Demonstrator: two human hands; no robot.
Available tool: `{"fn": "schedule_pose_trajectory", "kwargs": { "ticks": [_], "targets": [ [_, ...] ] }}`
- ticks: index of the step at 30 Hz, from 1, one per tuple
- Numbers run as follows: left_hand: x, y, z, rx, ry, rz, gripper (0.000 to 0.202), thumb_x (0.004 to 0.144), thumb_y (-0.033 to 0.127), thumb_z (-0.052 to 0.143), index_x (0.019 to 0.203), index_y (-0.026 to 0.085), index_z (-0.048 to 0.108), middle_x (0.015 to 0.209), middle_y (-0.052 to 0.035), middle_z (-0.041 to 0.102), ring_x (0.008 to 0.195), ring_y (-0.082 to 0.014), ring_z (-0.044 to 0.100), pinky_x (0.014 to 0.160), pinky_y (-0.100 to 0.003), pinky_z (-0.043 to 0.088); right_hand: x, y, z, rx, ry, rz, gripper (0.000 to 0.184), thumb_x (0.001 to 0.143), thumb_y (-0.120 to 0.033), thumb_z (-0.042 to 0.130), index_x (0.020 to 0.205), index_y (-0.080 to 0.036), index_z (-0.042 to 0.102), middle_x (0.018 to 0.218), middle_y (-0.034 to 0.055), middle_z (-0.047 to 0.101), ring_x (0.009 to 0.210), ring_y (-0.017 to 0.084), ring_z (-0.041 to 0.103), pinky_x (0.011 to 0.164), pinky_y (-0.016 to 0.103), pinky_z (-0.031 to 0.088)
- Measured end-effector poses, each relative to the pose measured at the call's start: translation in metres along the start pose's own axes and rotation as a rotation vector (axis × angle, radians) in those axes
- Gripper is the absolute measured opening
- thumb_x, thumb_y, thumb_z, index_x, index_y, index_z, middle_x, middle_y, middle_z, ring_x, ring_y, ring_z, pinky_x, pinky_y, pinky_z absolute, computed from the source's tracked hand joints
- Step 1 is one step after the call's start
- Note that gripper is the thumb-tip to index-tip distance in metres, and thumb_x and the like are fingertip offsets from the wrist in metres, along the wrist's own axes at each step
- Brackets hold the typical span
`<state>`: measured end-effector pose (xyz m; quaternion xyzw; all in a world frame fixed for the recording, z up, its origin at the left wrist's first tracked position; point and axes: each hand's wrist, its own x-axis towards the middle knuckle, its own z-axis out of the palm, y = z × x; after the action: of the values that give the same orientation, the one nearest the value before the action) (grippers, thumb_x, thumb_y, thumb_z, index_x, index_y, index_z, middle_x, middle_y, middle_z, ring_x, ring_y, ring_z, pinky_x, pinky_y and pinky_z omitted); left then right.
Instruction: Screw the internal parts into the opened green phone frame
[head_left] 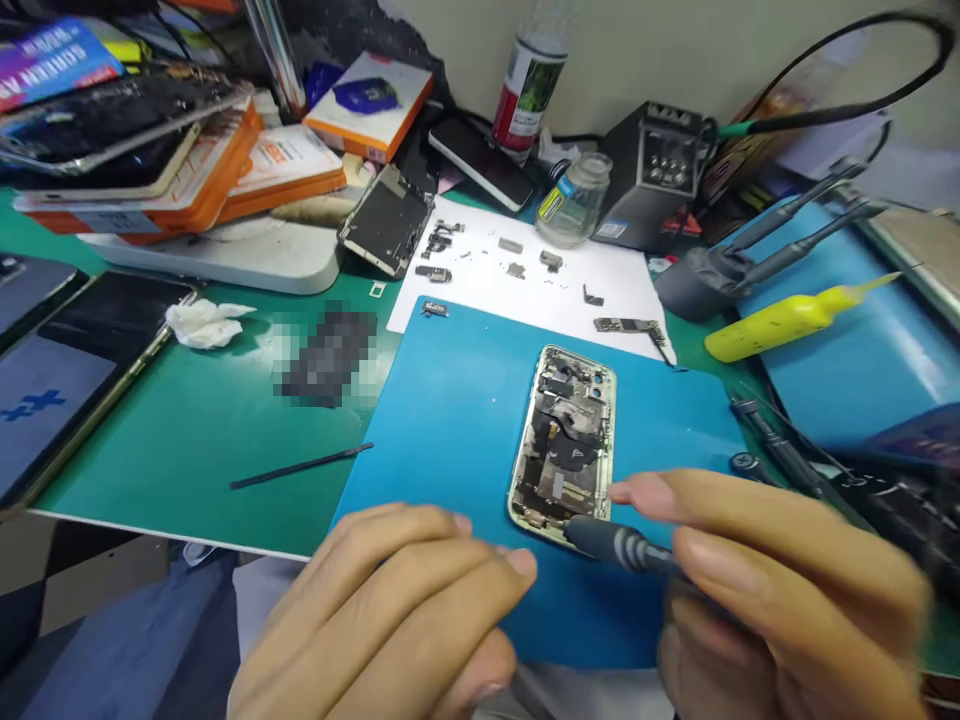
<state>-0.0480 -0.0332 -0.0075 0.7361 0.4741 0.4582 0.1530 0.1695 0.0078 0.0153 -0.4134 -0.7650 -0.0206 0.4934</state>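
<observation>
Head | right hand [795,590] fingers clamped on screwdriver [619,545] at phone [566,440] | left hand [390,620] fingers together | spudger [300,466] beside mat [450,400]

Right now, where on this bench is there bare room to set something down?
Blue mat left of the opened phone; green mat between tissue and black spudger. Crowded: white sheet of parts, screwdriver at the phone's near end.

We are in a phone repair workshop: an opened phone [564,445] lies on a blue mat [450,400] with a screwdriver [615,545] at its lower end, tiny removed parts [517,258] dot a white sheet [622,275], a soldering station [651,175] stands behind, and loose screens [112,130] are stacked at the left.
</observation>
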Motion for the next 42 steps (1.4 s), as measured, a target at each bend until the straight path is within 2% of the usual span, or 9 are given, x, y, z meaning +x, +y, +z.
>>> {"fn": "schedule_pose_trajectory", "kwargs": {
  "ticks": [4,7,10,15,27,30,33,35,42],
  "targets": [
    [0.011,0.0,-0.009,-0.081,-0.093,-0.018,0.035,0.114,0.01,0.056,0.139,0.024,0.075,0.106,0.0009,0.087,0.101,-0.0133,0.079,0.089,-0.02,0.063,0.002,0.012,-0.002,-0.056,-0.009,-0.145,0.04,0.1,0.012,0.057,0.127,-0.013,0.075,0.108,0.005,0.075,0.097,0.016,0.074,0.081,0.035,0.059],
    [0.026,-0.003,-0.009,-0.164,-0.121,-0.006,0.039,0.111,0.004,0.053,0.136,0.022,0.076,0.105,0.0017,0.087,0.096,-0.0108,0.08,0.085,-0.016,0.065,0.002,0.013,-0.004,-0.037,-0.009,-0.167,0.039,0.1,0.011,0.062,0.129,-0.011,0.075,0.115,0.0074,0.076,0.102,0.017,0.075,0.09,0.035,0.061],
    [0.035,-0.003,-0.005,-0.227,-0.097,-0.095,0.036,0.117,0.01,0.05,0.131,0.026,0.08,0.1,0.0045,0.087,0.089,-0.0102,0.08,0.082,-0.018,0.064,0.0,0.012,-0.003,-0.009,0.003,-0.213,0.03,0.098,0.009,0.07,0.119,-0.01,0.078,0.11,0.0071,0.074,0.1,0.015,0.072,0.088,0.032,0.061],
    [0.037,-0.002,-0.003,-0.348,-0.185,-0.338,0.034,0.123,0.036,0.051,0.132,0.032,0.084,0.105,0.0053,0.088,0.094,-0.0113,0.079,0.087,-0.022,0.058,-0.005,0.017,-0.004,0.067,-0.006,-0.205,0.047,0.095,0.014,0.068,0.135,-0.009,0.077,0.116,0.0089,0.074,0.108,0.016,0.073,0.093,0.032,0.062],
    [0.051,-0.006,0.005,-0.443,-0.247,-0.337,0.028,0.12,0.034,0.061,0.132,0.039,0.087,0.111,0.0108,0.089,0.101,-0.0064,0.077,0.092,-0.014,0.053,-0.001,0.02,0.003,0.071,-0.099,-0.206,0.063,0.099,-0.002,0.079,0.159,-0.012,0.061,0.124,0.0108,0.078,0.109,0.017,0.076,0.089,0.029,0.068],
    [0.049,-0.009,0.006,-0.453,-0.258,-0.287,0.029,0.12,0.03,0.063,0.136,0.041,0.084,0.108,0.013,0.089,0.099,-0.0056,0.075,0.092,-0.013,0.051,-0.001,0.012,0.003,0.208,0.027,-0.007,0.07,0.1,-0.004,0.078,0.165,-0.024,0.058,0.116,0.0035,0.08,0.094,0.013,0.078,0.081,0.023,0.07],
    [0.046,-0.013,0.007,-0.467,-0.285,-0.214,0.031,0.119,0.027,0.064,0.141,0.038,0.082,0.115,0.0106,0.089,0.103,-0.007,0.076,0.096,-0.014,0.052,0.005,-0.002,0.005,0.505,0.29,0.37,0.058,0.104,-0.014,0.077,0.155,-0.037,0.064,0.107,-0.0011,0.077,0.088,0.012,0.078,0.07,0.02,0.069],
    [0.044,-0.015,0.007,-0.469,-0.309,-0.17,0.031,0.119,0.026,0.064,0.143,0.034,0.081,0.122,0.0074,0.089,0.104,-0.0084,0.076,0.096,-0.015,0.052,0.011,-0.01,0.01,0.628,0.312,0.531,0.05,0.105,-0.024,0.079,0.15,-0.037,0.062,0.103,-0.0006,0.076,0.09,0.012,0.078,0.066,0.018,0.068],
    [0.045,-0.018,0.008,-0.487,-0.343,-0.109,0.03,0.119,0.023,0.061,0.141,0.019,0.081,0.126,-0.0015,0.089,0.106,-0.0106,0.077,0.098,-0.016,0.053,0.011,-0.015,0.028,0.657,0.228,0.615,0.052,0.107,-0.031,0.079,0.153,-0.03,0.054,0.104,0.0024,0.077,0.096,0.014,0.078,0.067,0.019,0.066]
  ]
}}
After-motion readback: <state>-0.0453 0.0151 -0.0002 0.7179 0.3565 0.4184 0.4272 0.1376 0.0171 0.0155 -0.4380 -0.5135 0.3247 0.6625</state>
